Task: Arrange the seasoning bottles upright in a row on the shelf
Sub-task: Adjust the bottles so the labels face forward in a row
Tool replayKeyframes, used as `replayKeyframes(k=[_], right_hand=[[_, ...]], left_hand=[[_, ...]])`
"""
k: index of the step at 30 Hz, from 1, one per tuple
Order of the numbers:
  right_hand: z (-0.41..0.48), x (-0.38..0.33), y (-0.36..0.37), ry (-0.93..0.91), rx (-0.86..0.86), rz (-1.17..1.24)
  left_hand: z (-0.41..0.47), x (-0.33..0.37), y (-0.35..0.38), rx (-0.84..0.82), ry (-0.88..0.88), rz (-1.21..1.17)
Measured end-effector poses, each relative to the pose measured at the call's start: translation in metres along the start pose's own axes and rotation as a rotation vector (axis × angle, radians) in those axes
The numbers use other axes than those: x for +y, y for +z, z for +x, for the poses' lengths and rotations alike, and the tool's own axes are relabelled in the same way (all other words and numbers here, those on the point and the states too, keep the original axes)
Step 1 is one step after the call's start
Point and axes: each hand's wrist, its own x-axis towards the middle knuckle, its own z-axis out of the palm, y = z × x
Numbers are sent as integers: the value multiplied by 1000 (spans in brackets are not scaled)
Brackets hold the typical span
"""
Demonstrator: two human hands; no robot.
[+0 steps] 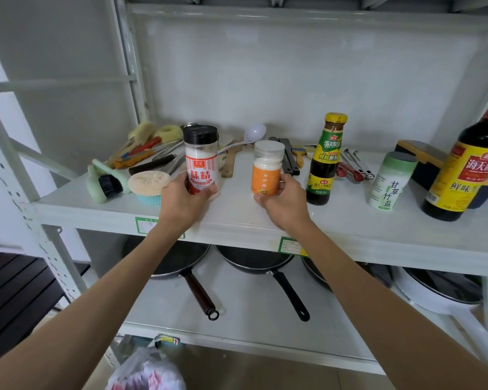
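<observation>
On the white shelf (pixel 237 218) my left hand (pixel 182 199) grips the base of a black-capped shaker with a red and white label (pixel 201 156), held upright. My right hand (pixel 282 201) holds a small orange-labelled jar with a clear lid (pixel 267 167), also upright. To the right stand a dark sauce bottle with a yellow cap (pixel 325 161), a pale green salt canister (pixel 389 178) and a large dark soy sauce bottle (pixel 466 164), all upright along the front of the shelf.
Brushes, a sponge scrubber (pixel 148 182), knives, spoons and tongs (pixel 354 166) lie across the back of the shelf. A yellow and navy box (pixel 423 161) sits behind the canister. Frying pans (pixel 254 260) rest on the shelf below. A plastic bag (pixel 147 372) is at the bottom.
</observation>
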Motion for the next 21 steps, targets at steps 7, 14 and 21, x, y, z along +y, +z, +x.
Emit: replayKeyframes(k=[7, 14, 21], right_hand=[[1, 1, 1, -1, -11, 7], [0, 1, 2, 5, -14, -1], [-16, 1, -9, -37, 65, -88]], left_hand=[[-1, 3, 0, -26, -25, -17], [-3, 5, 1, -21, -22, 18], [-8, 13, -7, -92, -86, 35]])
